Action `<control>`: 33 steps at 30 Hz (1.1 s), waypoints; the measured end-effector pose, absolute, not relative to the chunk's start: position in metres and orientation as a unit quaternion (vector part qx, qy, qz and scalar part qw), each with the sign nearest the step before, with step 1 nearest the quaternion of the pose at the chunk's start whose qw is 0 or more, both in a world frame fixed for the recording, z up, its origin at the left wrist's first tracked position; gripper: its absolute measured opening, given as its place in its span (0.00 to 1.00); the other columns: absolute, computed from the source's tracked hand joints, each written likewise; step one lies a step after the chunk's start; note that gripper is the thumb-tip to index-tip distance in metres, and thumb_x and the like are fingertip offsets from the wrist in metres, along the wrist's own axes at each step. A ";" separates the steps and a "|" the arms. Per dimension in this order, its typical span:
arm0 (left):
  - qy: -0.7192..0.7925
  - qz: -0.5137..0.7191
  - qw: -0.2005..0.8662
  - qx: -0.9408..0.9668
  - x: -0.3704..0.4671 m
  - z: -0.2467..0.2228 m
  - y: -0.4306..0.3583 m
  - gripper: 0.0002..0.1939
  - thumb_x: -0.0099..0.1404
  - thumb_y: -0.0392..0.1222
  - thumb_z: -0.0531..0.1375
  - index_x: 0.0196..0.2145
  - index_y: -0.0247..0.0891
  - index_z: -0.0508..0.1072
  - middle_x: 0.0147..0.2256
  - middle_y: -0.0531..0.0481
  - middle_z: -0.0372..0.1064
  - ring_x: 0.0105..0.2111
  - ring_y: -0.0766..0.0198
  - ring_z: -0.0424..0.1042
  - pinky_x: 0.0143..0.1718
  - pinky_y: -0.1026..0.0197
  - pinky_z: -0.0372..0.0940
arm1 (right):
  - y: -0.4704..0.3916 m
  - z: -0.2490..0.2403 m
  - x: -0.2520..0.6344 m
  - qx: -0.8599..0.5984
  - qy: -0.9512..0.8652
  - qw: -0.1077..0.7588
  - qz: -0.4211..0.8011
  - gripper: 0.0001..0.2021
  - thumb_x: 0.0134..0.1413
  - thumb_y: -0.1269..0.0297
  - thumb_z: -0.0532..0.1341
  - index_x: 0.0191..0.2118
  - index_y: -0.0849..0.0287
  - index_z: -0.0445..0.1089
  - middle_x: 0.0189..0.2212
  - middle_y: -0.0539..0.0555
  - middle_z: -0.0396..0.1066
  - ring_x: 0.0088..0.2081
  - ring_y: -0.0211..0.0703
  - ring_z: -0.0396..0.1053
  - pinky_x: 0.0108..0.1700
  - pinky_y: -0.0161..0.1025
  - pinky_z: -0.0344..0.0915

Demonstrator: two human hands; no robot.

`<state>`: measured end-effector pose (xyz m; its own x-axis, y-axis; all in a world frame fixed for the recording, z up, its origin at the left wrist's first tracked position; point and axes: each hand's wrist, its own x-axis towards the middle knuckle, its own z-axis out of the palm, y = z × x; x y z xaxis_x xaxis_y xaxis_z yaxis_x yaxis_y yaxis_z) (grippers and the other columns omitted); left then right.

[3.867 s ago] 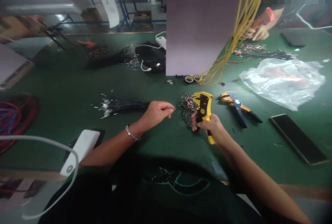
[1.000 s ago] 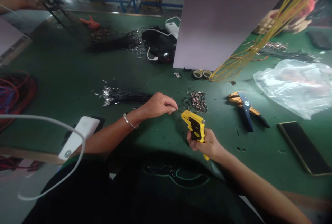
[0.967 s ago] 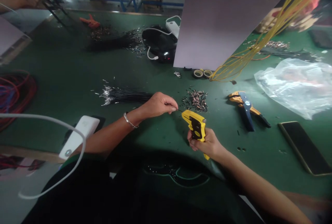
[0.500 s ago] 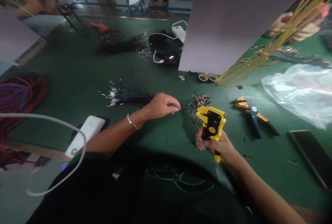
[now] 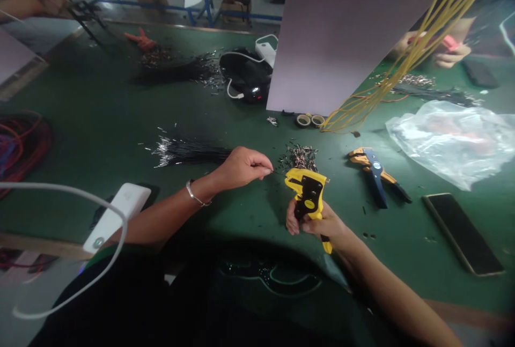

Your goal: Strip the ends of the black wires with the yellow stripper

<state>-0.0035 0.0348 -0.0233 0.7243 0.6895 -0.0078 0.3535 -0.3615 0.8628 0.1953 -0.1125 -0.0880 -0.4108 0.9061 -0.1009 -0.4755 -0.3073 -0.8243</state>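
My left hand (image 5: 243, 167), with a silver bracelet at its wrist, is closed in a pinch on a thin black wire (image 5: 277, 171). The short end of this wire points at the jaws of a yellow and black wire stripper (image 5: 309, 191). My right hand (image 5: 332, 223) is wrapped round the stripper's handles. Whether the wire tip lies inside the jaws I cannot tell. A bundle of black wires (image 5: 193, 151) with shiny ends lies behind my left hand. Beyond the stripper is a pile of short pieces with coppery ends (image 5: 301, 156).
A blue and orange wire stripper (image 5: 376, 170), a phone (image 5: 462, 234) and a clear plastic bag (image 5: 450, 135) lie on the right. Tape rolls (image 5: 310, 120) sit by an upright panel (image 5: 317, 36) and hanging yellow wires (image 5: 406, 57). A white power bank (image 5: 118, 215) is beside my left forearm. Another person's hand (image 5: 453, 57) works across the table.
My left hand and the yellow wire stripper have come closer together, and the black wire now reaches to its jaws. The whole view has shifted slightly to the right.
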 end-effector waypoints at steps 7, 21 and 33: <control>0.330 0.170 0.464 0.805 -0.001 -0.024 0.031 0.07 0.57 0.38 0.59 0.29 0.35 0.78 0.21 0.52 0.72 0.24 0.70 0.67 0.28 0.66 0.61 | -0.112 -0.089 0.196 -0.293 -0.376 0.443 0.759 0.12 0.40 0.68 0.67 0.34 0.64 0.70 0.24 0.51 0.68 0.25 0.41 0.66 0.31 0.42 0.65; 0.290 0.173 0.473 0.814 -0.002 -0.029 0.032 0.07 0.57 0.35 0.59 0.29 0.36 0.78 0.20 0.53 0.71 0.23 0.70 0.68 0.29 0.66 0.62 | -0.118 -0.083 0.192 -0.326 -0.365 0.443 0.751 0.09 0.45 0.66 0.68 0.31 0.64 0.70 0.20 0.49 0.66 0.20 0.38 0.64 0.25 0.40 0.64; 0.283 0.163 0.479 0.815 -0.001 -0.036 0.036 0.06 0.56 0.34 0.60 0.29 0.35 0.78 0.20 0.53 0.70 0.23 0.70 0.67 0.29 0.66 0.62 | -0.124 -0.090 0.186 -0.382 -0.352 0.452 0.725 0.07 0.44 0.68 0.67 0.29 0.63 0.68 0.16 0.46 0.63 0.17 0.34 0.60 0.21 0.37 0.60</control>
